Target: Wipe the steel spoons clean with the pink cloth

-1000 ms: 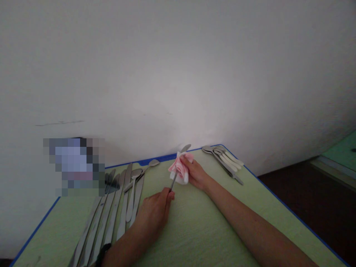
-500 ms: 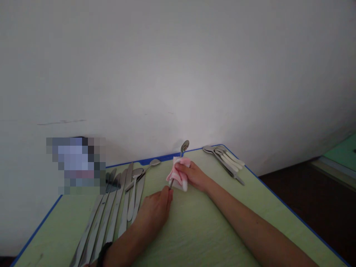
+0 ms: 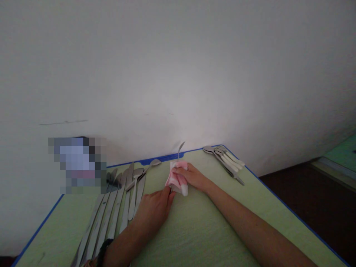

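Observation:
A metal spoon (image 3: 181,146) is held over the table, its bowl pointing up and away from me and seen edge-on. My left hand (image 3: 159,202) pinches the lower end of its handle. Wrapped around the middle of the handle is a pink and white cloth (image 3: 178,177), which hides that part of the spoon. My right hand (image 3: 191,175) is closed on the cloth, thumb on top, gripping the spoon through it. Left of my left hand lie several table knives (image 3: 109,211) in a row, with a loose spoon (image 3: 134,196) and another spoon (image 3: 154,162) over them.
At the back right corner lies a group of spoons (image 3: 219,159) beside several white-handled forks (image 3: 230,158). The light green table (image 3: 211,230) has a blue edge and meets a pale wall (image 3: 178,74). A blurred-out object stands at the back left.
The spoon has turned in my hands, so its bowl now shows edge-on instead of its face. My right hand and the cloth have shifted slightly down the handle, closer to my left hand.

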`<state>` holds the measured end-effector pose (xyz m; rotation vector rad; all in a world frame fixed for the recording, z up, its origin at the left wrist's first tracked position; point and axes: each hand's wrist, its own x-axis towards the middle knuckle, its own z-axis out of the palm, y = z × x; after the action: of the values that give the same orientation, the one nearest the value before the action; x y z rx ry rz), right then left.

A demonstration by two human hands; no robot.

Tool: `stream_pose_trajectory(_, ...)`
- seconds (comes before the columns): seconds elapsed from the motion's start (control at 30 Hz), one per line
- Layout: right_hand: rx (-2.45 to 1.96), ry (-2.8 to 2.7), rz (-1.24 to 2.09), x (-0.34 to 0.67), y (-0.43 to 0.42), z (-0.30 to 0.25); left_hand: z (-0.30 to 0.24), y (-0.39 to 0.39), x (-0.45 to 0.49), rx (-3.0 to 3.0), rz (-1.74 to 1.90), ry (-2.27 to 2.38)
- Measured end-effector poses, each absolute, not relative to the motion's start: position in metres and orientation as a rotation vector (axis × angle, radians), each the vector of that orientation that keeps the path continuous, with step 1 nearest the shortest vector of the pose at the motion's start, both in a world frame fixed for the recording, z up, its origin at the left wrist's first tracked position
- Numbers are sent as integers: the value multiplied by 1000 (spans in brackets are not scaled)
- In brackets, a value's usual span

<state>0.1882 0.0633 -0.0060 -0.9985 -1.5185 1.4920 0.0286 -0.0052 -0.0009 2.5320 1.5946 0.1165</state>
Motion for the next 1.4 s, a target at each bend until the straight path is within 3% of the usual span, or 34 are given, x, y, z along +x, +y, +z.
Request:
stream_pose_trajectory(0.67, -938, -1417, 1569, 193, 66, -8, 2, -8, 27, 2271, 524, 1410)
stream_pose_trajectory(1.4, -914, -1673, 1559, 192, 59, 5, 9, -11, 26, 2122, 613, 1315)
